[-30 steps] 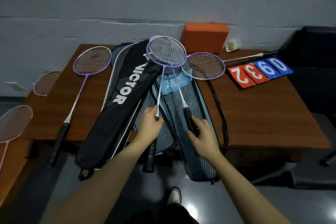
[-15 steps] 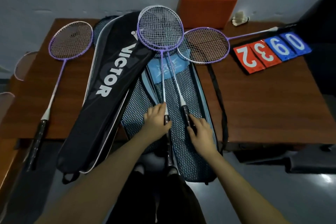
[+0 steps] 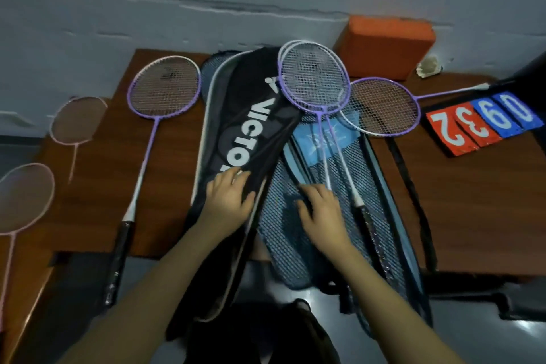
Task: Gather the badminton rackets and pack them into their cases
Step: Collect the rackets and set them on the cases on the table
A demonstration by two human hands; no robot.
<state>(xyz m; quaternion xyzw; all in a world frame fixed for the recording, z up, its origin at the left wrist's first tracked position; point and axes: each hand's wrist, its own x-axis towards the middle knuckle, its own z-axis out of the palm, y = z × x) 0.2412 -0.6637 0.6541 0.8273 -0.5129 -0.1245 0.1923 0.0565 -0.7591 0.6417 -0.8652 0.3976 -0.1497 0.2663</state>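
Purple rackets [image 3: 315,83] beside right-hand fingers [image 3: 313,195]

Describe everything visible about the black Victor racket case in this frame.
The black Victor case is a long, soft, fabric-looking racket cover with white VICTOR lettering and pale edge piping. It lies lengthwise on the brown table, its near end hanging past the edge, overlapping the blue mesh case. The left hand rests on it; two stacked racket heads overlap its far end.
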